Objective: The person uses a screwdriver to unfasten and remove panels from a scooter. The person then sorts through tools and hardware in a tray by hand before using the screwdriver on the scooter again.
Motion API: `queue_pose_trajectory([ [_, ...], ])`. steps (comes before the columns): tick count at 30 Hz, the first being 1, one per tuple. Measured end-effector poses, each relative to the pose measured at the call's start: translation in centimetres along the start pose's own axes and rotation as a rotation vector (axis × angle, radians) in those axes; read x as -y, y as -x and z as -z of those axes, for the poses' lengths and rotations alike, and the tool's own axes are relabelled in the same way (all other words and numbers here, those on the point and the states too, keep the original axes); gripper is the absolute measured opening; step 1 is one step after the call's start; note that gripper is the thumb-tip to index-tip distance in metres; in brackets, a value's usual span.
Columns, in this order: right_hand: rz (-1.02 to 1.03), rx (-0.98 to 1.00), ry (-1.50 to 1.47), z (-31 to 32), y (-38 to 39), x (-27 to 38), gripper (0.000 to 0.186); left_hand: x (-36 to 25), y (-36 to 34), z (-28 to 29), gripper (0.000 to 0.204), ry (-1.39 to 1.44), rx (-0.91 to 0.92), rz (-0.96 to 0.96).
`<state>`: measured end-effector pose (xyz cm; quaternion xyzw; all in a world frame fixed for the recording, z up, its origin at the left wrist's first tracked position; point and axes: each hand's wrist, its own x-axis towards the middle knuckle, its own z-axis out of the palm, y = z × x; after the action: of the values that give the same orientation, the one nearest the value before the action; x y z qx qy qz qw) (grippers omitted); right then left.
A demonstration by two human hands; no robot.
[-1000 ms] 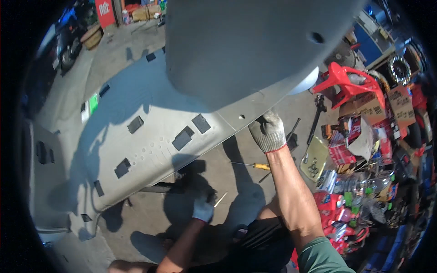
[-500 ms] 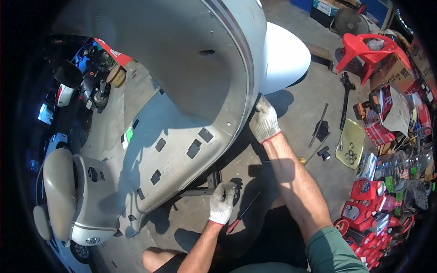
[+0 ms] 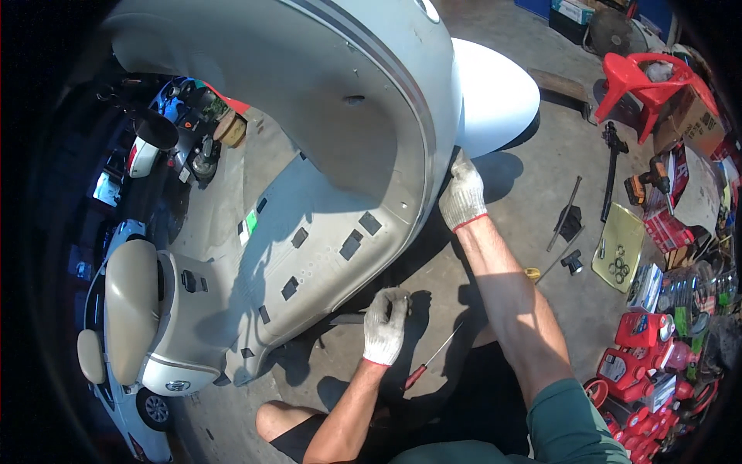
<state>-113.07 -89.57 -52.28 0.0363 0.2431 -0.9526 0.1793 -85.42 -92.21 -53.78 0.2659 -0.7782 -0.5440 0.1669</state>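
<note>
A pale scooter body (image 3: 286, 39) fills the upper middle, with its beige footboard (image 3: 309, 271) studded with dark rectangular pads and its white front mudguard (image 3: 495, 93) beyond. My gloved right hand (image 3: 465, 193) grips the lower side edge of the front shield, its fingertips partly hidden. Below the footboard's edge my gloved left hand (image 3: 384, 329) is closed in a pinch; whatever it holds is too small to make out. A red-handled screwdriver (image 3: 417, 375) lies on the floor beside it.
A red chair (image 3: 645, 77), drill (image 3: 658, 178), rods (image 3: 570, 201) and tray of small rings (image 3: 614, 232) are at the right, beside piled cardboard and red jugs (image 3: 622, 371). The scooter seat (image 3: 127, 301) is at left, before a parked white car (image 3: 131, 425).
The view has swung to show more of the scooter and seat. My left hand has risen toward the footboard's edge; my right hand stays on the shield's edge.
</note>
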Motion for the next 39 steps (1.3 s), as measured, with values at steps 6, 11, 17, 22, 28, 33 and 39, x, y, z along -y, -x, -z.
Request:
queue_pose_trajectory([
  [6,0.259,0.114,0.336,5.0,-0.6,-0.5,0.060,-4.5,-3.9,-0.6,0.011,-0.172,-0.186,-0.189],
  [11,0.208,0.277,0.639,2.7,2.8,1.1,0.071,-5.7,-7.3,0.9,0.015,-0.149,-0.223,-0.272],
  [17,0.256,0.417,1.001,2.3,3.6,3.4,0.079,-7.1,-9.4,0.6,0.017,-0.190,-0.221,-0.326],
  [22,0.179,0.423,1.190,2.3,3.5,4.3,0.090,-7.1,-10.2,0.3,0.017,-0.205,-0.228,-0.341],
  [28,0.088,0.334,1.298,0.9,4.3,4.5,0.097,-6.0,-11.3,0.3,0.020,-0.152,-0.162,-0.336],
  [33,0.299,0.332,1.252,-0.1,5.6,2.6,0.103,-5.1,-11.6,0.7,0.020,-0.092,-0.124,-0.311],
  [39,0.315,0.178,1.184,-2.8,6.3,0.5,0.105,-4.5,-11.8,1.6,0.020,-0.088,-0.126,-0.262],
])
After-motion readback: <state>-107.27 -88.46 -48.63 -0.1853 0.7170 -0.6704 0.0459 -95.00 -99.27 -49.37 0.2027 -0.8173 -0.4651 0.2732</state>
